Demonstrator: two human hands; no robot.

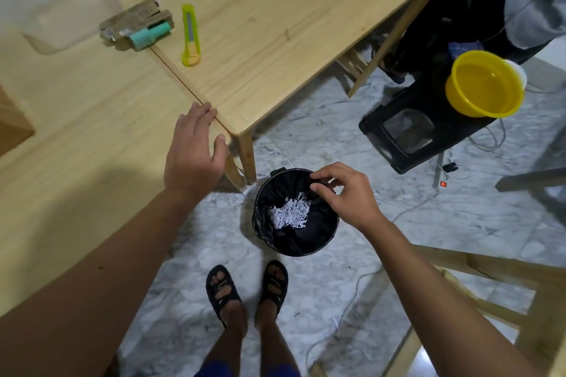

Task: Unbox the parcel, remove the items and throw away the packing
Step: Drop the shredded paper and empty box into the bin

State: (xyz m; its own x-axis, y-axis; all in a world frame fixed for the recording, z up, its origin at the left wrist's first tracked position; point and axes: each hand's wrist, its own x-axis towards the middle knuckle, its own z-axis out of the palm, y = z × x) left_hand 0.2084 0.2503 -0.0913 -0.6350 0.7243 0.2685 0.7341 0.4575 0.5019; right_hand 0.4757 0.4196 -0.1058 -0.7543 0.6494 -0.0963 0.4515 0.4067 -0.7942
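The person stands over a black-lined bin [295, 214] on the marble floor [428, 223], sandalled feet just at its six o'clock side. A clump of white shredded paper [289, 213] lies in the bin's middle. The right hand [343, 193] hovers over the bin's two o'clock rim, thumb and forefinger pinched close together, the other fingers loosely curled; whether anything is caught between them I cannot tell. The left hand [194, 147] is spread flat and empty, fingertips at the edge of the wooden bench [275, 24], at the bin's ten o'clock. Farther up the bench, the opened cardboard parcel [134, 24] lies with a teal item [150, 34] sticking out, a yellow-green box cutter [190, 35] just beside it at three o'clock.
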